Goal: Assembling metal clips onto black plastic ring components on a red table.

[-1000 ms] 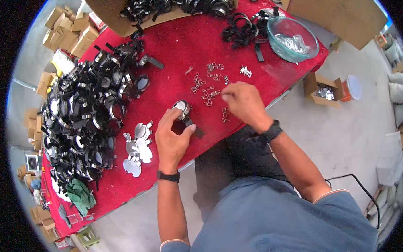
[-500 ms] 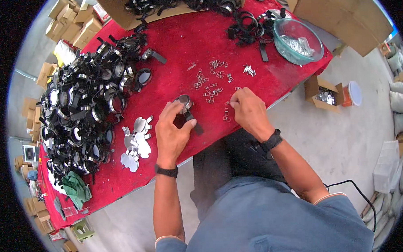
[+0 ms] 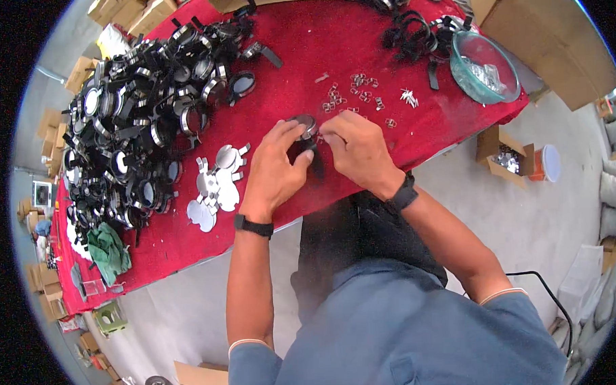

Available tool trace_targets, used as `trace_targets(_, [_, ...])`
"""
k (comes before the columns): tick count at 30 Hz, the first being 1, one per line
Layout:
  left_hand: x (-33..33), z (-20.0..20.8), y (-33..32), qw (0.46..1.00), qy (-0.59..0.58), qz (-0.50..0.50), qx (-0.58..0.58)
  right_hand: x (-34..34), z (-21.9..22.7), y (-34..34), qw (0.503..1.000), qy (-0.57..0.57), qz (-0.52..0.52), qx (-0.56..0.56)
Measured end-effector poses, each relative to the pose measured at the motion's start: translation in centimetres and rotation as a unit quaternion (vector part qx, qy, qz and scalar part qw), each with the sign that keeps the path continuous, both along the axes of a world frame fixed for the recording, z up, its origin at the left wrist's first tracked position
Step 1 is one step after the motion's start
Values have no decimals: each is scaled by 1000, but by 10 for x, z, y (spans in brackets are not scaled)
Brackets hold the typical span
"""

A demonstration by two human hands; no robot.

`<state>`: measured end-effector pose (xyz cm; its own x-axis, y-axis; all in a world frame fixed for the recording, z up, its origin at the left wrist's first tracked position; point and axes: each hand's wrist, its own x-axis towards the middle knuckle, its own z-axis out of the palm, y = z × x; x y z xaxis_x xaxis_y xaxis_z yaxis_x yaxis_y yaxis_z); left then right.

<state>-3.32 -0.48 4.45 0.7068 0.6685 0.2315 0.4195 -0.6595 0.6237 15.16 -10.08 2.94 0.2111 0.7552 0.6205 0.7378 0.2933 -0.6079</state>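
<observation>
My left hand point(image 3: 274, 168) is closed around a round metal-rimmed piece with a black strap point(image 3: 307, 123) on the red cloth. Its rim shows beyond my fingers, and the strap hangs toward me. Close against the rim's right side, my right hand point(image 3: 361, 152) has its thumb and fingers pinched together. A tiny metal bit seems to show at those fingertips, too small to name. Small wire-like metal clips point(image 3: 364, 96) lie loose beyond my right hand. Flat silvery discs with tabs point(image 3: 226, 188) are heaped left of my left hand.
A big pile of similar strapped round pieces point(image 3: 149, 123) covers the table's left. Thin white pins point(image 3: 409, 98) lie right of the clips, and a clear greenish bowl point(image 3: 458, 72) stands at the right edge. A green cloth point(image 3: 108, 254) lies at the near left.
My right hand has moved left from the clips to the rim of the round piece. My left hand stays on that piece. The whole view has shifted.
</observation>
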Motion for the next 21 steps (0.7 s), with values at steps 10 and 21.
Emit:
trace_targets(10, [4,6,12,1000,13,-20,-2,-11,-14,14,993,-86,14,81])
trace_targets(21, [6,8,10,1000,10,-8,13,-19,-23,13,990,-87,-16,109])
